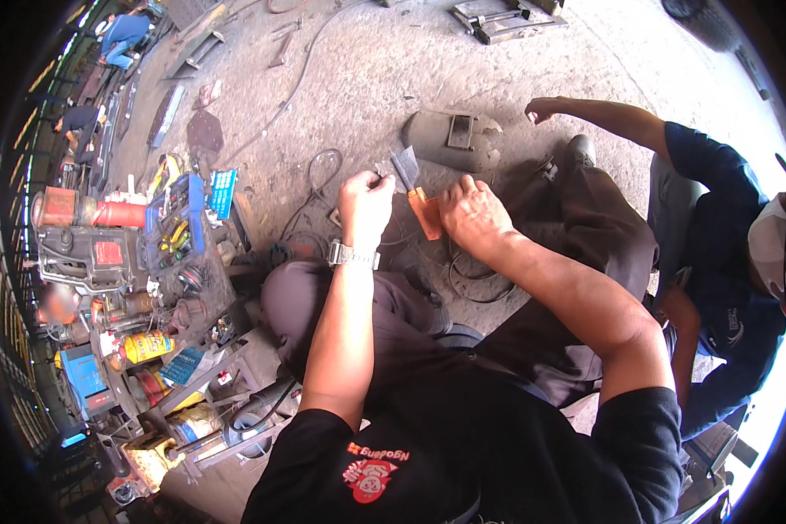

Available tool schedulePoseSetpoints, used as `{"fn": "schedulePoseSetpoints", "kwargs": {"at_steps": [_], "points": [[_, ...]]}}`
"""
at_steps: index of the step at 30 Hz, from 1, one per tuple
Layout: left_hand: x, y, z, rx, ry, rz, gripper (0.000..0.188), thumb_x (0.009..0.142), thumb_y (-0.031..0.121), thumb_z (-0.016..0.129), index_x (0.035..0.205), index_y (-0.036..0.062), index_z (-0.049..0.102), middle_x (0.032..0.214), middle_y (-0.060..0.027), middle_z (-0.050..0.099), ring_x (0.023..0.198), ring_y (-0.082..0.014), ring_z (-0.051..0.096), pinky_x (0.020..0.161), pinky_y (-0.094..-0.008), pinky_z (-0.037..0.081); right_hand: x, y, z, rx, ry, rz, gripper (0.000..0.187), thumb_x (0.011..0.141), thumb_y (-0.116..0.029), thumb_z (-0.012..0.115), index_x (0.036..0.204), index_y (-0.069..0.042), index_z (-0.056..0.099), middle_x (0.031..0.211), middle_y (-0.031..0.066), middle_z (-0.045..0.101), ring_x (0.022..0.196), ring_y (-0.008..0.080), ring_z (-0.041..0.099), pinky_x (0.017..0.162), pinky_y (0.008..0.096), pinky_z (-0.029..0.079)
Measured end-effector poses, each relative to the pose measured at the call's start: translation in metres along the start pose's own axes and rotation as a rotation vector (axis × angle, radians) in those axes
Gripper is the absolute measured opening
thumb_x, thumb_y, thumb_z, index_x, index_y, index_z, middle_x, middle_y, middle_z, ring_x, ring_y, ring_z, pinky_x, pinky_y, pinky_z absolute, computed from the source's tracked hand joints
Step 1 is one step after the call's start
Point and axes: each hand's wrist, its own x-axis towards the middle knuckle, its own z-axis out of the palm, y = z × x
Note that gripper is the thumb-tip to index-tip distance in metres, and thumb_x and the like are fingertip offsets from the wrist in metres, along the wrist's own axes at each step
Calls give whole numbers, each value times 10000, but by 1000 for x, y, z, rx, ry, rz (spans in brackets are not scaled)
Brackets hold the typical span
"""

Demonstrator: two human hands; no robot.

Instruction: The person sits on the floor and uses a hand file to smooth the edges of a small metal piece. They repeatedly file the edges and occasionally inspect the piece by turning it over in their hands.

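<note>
My left hand [367, 206] is closed in a pinch, a metal-banded watch on its wrist. A small dark piece [384, 168] shows at its fingertips, too small to name. My right hand [475, 210] has its fingers curled at the edge of a flat orange-brown piece [424, 215]. Up and to the left from that piece runs a grey blade-like strip [404, 168], whose tip comes close to my left fingertips. Whether strip and orange piece are one tool, I cannot tell. Beyond my hands, a grey welding mask [432, 144] lies on the floor.
At the left, a cluttered bench bears a blue toolbox [186, 196], a yellow bottle [148, 347] and several tools. Cables [299, 96] trail over the concrete. A co-worker in a dark blue shirt [716, 227] sits close on my right, one arm stretched forward. Steel frames [506, 22] stand at the back.
</note>
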Motion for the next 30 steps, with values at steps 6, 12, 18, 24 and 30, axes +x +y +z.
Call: {"fn": "schedulePoseSetpoints", "kwargs": {"at_steps": [6,12,18,24,30], "points": [[-2,3,-1,138,-22,69,249,866,182,755,764,-31,676,604,-176,611,524,-247,565,551,-402,432,-4,-10,2,13,-71,-7,197,880,-196,596,984,-43,665,969,86,682,990,244,626,850,362,498],[-4,3,0,155,1,214,269,912,110,736,696,6,615,562,20,510,480,-49,387,442,-307,292,-2,-18,7,24,-73,15,193,876,-193,604,987,-58,684,959,74,685,963,231,630,831,356,495],[-5,2,5,15,-54,47,246,936,114,723,736,19,616,576,53,487,475,-34,382,427,-284,274,-3,-20,6,36,-78,20,207,870,-202,617,997,-57,692,947,64,684,956,219,627,814,345,486],[-4,3,3,27,-43,-21,205,890,108,735,774,-49,671,596,-101,621,519,-108,471,505,-340,379,-4,-21,4,42,-74,10,212,870,-207,615,992,-55,698,944,61,683,947,216,625,809,346,484],[-5,6,1,24,-50,0,209,897,107,728,770,-49,668,572,-81,594,520,-93,447,497,-340,365,-3,-22,4,49,-86,0,211,867,-206,617,992,-57,700,941,63,682,948,214,625,813,351,483]]}}
